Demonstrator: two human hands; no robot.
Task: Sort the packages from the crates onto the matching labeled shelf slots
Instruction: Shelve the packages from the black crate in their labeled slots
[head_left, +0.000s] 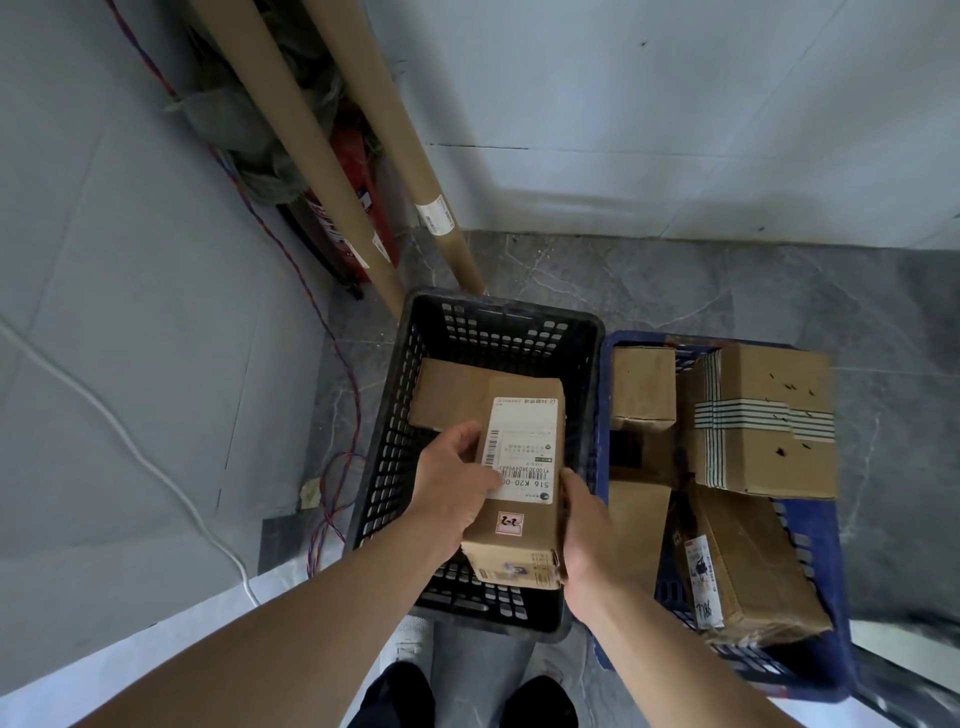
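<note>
My left hand (457, 488) and right hand (584, 530) have their fingers closed around a brown box (519, 483), one on each long side, just above the black crate (384, 467). It looks stiff and light, so the sides are a good hold. More boxes sit in the blue crate (826, 670) on the right.

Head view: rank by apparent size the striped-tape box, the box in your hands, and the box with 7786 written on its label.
1. Striped-tape box.
2-3. Held box and 7786 box: similar; the held one is nearer the camera and the other partly hidden, so no firm ranking.
</note>
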